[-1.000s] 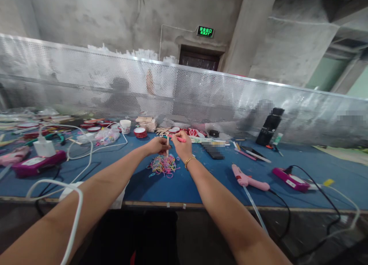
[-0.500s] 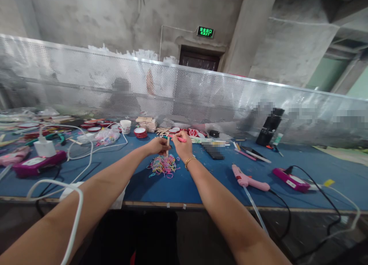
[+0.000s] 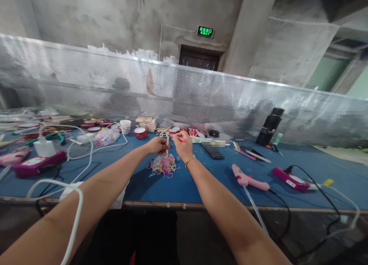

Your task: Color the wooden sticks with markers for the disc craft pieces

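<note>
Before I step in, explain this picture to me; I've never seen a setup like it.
There is no machine here. You are looking through a camera worn on a person's head, facing forward and down, so the two arms are the wearer's own. The left hand holds a pale stick upright; the right hand holds a pink pen near its upper end. Whether they touch is too small to tell. On the blue table, colorful loops lie below the hands. To the right are a glue gun and a black bottle.
</note>
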### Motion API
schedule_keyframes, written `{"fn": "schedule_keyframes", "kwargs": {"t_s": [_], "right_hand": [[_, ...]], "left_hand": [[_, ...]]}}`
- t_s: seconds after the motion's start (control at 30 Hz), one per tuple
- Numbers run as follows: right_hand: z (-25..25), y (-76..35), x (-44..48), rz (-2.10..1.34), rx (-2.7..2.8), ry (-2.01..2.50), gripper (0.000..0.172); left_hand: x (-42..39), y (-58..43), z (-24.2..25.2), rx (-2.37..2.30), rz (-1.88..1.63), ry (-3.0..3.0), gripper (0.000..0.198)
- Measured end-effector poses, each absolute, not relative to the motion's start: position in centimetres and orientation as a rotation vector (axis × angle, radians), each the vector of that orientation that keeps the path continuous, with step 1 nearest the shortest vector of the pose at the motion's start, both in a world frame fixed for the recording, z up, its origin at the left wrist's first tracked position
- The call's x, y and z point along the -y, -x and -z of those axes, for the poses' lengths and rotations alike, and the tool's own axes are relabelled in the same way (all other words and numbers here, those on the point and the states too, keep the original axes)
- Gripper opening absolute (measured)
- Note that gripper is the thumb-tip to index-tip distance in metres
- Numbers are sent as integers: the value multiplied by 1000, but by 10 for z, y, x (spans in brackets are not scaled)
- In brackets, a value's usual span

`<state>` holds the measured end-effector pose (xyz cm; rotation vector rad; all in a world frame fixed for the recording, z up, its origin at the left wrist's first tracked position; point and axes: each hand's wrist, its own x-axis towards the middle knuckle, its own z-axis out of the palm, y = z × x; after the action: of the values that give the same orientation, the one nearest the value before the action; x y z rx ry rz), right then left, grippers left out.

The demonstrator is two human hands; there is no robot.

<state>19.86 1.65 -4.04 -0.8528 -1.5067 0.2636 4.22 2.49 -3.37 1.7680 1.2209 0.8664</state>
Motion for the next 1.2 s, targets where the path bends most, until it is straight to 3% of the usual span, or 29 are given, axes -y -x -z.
{"fn": "schedule_keyframes", "kwargs": {"t_s": [1.2], "right_hand": [[44, -198, -21, -266, 1513, 839, 14]], "left_hand": [[-21, -42, 30, -1225, -848, -1744, 37]]}}
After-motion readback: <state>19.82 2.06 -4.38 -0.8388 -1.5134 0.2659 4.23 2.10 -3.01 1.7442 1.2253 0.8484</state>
